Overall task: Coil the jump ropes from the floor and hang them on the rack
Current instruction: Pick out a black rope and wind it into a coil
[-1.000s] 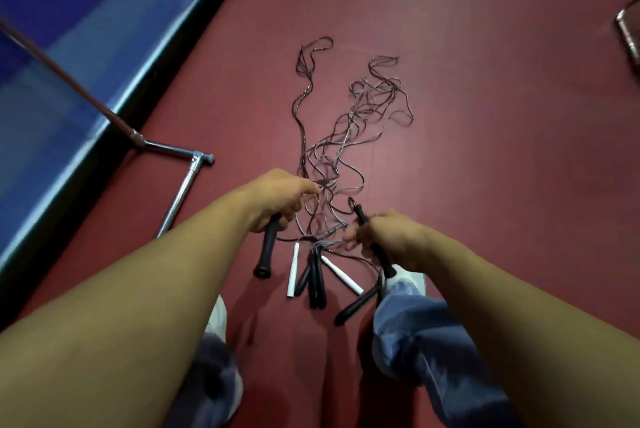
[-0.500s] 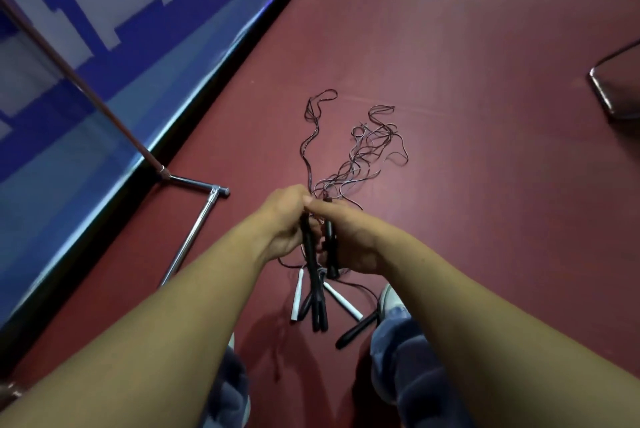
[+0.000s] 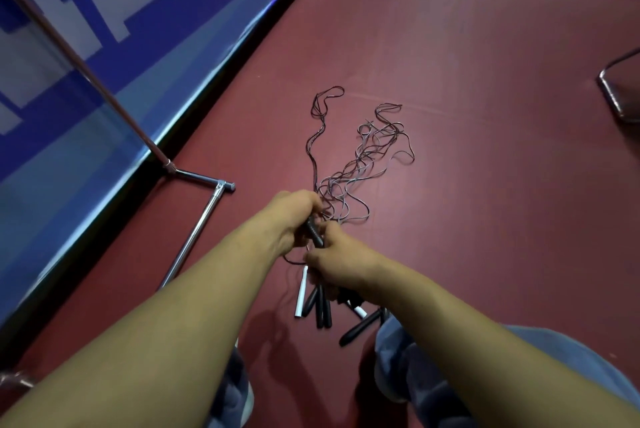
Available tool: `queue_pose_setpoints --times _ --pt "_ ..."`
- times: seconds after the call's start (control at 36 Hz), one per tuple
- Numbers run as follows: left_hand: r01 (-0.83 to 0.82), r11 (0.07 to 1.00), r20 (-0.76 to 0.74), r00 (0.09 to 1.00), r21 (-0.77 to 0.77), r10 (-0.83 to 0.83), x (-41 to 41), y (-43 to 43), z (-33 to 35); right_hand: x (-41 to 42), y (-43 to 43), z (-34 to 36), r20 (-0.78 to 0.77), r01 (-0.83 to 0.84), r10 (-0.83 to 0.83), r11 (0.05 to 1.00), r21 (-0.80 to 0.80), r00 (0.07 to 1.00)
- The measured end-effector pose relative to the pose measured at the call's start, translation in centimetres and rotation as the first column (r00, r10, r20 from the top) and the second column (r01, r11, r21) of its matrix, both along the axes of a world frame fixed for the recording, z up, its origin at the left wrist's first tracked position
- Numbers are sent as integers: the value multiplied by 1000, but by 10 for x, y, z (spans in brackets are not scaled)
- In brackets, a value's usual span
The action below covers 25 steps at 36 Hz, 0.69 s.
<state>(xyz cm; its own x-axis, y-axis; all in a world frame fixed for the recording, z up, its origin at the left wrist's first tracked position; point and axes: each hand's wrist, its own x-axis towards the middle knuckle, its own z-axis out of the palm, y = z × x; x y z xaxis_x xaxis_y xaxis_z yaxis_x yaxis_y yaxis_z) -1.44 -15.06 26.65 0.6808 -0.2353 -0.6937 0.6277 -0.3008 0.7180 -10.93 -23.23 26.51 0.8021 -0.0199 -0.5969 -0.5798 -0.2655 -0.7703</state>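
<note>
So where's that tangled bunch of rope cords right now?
In the head view, the tangled cords sprawl on the red floor at centre, just beyond the left hand gripping a black handle, right of the rack's chrome foot.

Measured from the black handle (image 3: 314,233) clasped by left grip (image 3: 294,216) and right grip (image 3: 341,261): bare floor (image 3: 485,220) lies open from one to four o'clock. Tangled cords (image 3: 360,157) sprawl at twelve, loose handles (image 3: 322,306) at six. The rack's chrome foot (image 3: 188,240) and slanted pole (image 3: 104,90) block nine to eleven. A metal frame (image 3: 614,95) edges in far out at two.
</note>
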Motion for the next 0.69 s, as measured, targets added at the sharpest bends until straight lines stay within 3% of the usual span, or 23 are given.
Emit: queue_pose_setpoints --times 0.08,0.22,0.39,0.47,0.53,0.61,0.69 --pt "-66 994 -139 989 -82 54 6 0 0 2 -7 4 4 12 -12 998 -55 1000" --pt "-270 928 -259 944 -255 204 10 -6 4 6 -21 17 -5 37 -36 993 113 999" --pt "-523 723 -396 843 -450 363 32 13 18 -11 -22 35 -46 -208 222 956 206 974" --pt "-589 645 -396 807 -487 438 54 35 17 -15 -29 39 -34 -199 214 948 247 976" --pt "-625 612 -383 781 -484 494 62 50 19 -15 -36 36 -3 -182 185 969 170 983" --pt "-657 593 -352 752 -466 557 67 64 23 -13 -41 31 44 -143 141 989 48 989" --pt "-669 593 -309 738 -447 599 66 68 27 -12 -42 32 42 -104 100 990 92 994"
